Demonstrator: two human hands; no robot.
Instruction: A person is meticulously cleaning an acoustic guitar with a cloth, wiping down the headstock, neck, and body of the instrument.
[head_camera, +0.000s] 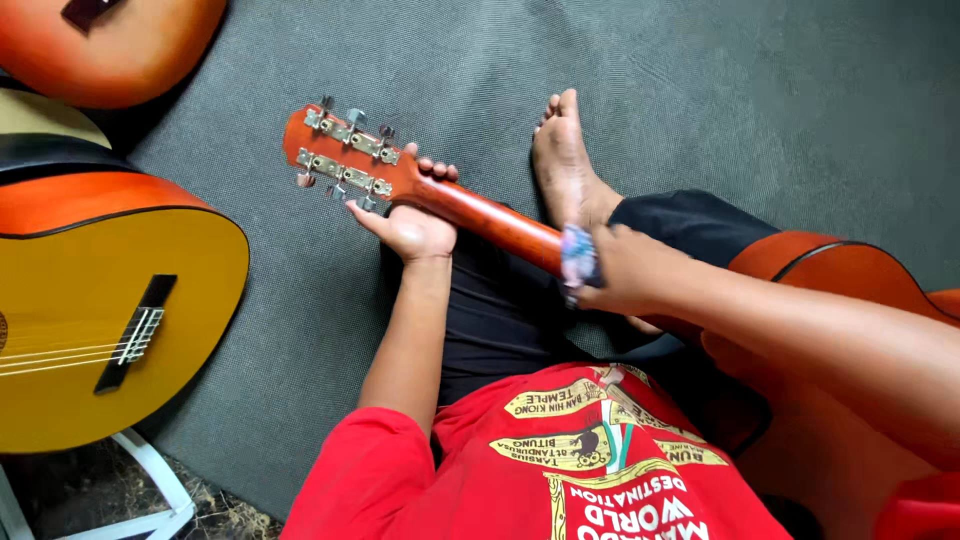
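Red shirt fills the near edge, above it the orange guitar lying face-down across the person's lap on the grey carpet. Left hand grasps the guitar's neck just below the headstock; right hand is clenched on a small rag at mid-neck. Judged: steady grip, even strokes along the neck.

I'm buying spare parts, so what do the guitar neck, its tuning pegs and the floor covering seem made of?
The guitar neck, gripped by the left hand, looks like wood under a glossy orange-brown lacquer, going by its shine. The tuning pegs look like silvery, reflective metal. The floor covering looks like matte grey-green carpet or felt with a fine weave. The small patterned piece in the right hand is too blurred to tell.
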